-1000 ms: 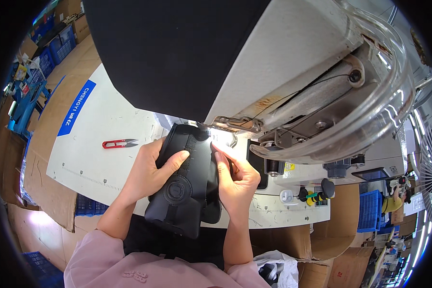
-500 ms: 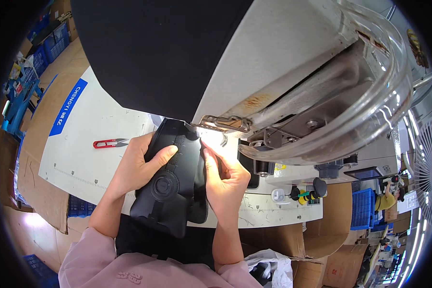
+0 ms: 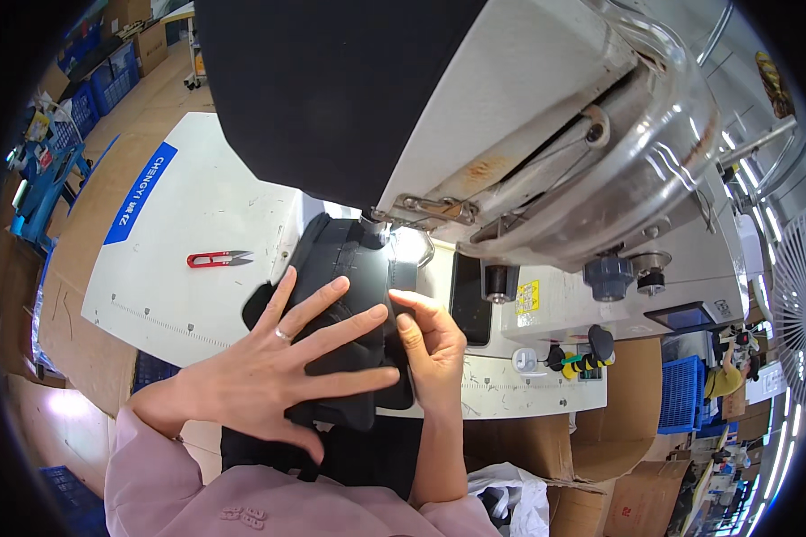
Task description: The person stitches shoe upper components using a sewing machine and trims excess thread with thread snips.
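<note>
A black leather-like piece with stitched seams lies on the white sewing machine table, its far end beneath the head of the sewing machine. Over its near left part my left hand is spread wide, palm down, with a ring on one finger; whether the palm presses on it I cannot tell. At the right edge of the piece, my right hand has its thumb and curled forefinger closed on the border. A bright lamp lights the spot by the needle, which is hidden behind the machine head.
Red-handled thread snips lie left on the table. A clear curved guard hangs at the right of the machine head. Cardboard boxes and a white plastic bag stand below right. Another person is far right.
My left hand has let go of the black piece's left side and opened out flat above it. The piece has shifted slightly toward the machine; my right hand stays at its edge.
</note>
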Motion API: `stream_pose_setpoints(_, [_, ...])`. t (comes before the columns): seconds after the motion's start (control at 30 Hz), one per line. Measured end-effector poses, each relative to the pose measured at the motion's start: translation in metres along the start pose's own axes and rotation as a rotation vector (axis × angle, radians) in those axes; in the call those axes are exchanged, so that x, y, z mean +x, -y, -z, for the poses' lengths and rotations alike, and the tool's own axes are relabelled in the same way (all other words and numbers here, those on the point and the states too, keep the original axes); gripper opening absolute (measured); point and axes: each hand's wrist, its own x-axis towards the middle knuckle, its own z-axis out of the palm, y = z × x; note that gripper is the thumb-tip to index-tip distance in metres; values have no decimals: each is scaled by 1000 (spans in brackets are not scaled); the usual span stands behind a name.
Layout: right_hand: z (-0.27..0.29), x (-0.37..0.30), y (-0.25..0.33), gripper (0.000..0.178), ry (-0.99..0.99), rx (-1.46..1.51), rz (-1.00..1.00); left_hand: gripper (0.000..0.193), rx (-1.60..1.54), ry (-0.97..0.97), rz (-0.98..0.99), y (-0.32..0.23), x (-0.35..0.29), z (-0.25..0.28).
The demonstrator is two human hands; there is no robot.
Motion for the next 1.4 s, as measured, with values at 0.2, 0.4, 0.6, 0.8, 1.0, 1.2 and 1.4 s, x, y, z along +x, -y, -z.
stream_pose_setpoints(0.2, [2, 4, 23, 28, -29, -541, 270, 43, -32, -249, -84, 7, -4, -16])
stream_pose_setpoints(0.4, [4, 5, 31, 39, -13, -758, 352, 45, -18, -626, -147, 2, 3, -34])
stream_pose_setpoints(0.6, [3, 13, 27, 46, -16, -728, 308, 34, -20, -614, -133, 7, 9, -33])
stream_pose_setpoints(0.8, [2, 24, 28, 43, -20, -759, 281, 34, 26, -664, -153, 15, 18, -32])
stream_pose_setpoints(1.0, [9, 31, 21, 33, -50, -764, 158, 31, -21, -649, -133, 25, 23, -29])
stream_pose_setpoints(1.2, [17, 28, 17, 22, 22, -229, -58, 31, -54, -662, -130, 31, 28, -29])
stream_pose_setpoints(1.4, [20, 13, 25, 30, 120, -313, -60, 35, -185, -681, -78, 29, 25, -34])
